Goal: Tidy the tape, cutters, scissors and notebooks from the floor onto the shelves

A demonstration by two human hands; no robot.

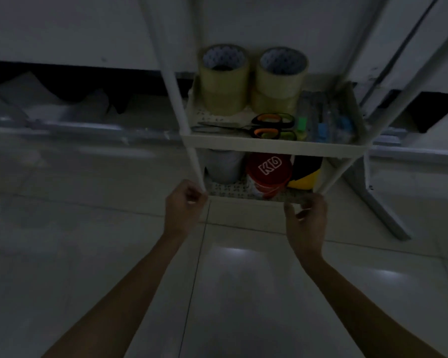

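My left hand (185,202) is curled around the foot of the rack's front-left post (192,151), fingers wrapped tight. My right hand (305,218) is pinched narrow on the front lip of the lower shelf (254,198), near its right corner. Neither hand holds a task item — both are on the rack itself.

Taking the lower shelf as my landmark: just behind its lip stand a red tub (268,174), a pale roll (224,165) to its left and a black-and-yellow roll (305,174) to its right. Directly above sits the upper shelf (269,146), where the scissors (248,126) lie flat with their long axis along the front edge, handles toward the right. Behind them stand two stacks of clear tape (224,78), and to their right lie the cutters (323,120), blurred.

No notebooks show, and the floor (243,293) before the lower shelf looks bare. I judge the coming move is a shift of the rack, toward me or straightening it; both hands are equally near.
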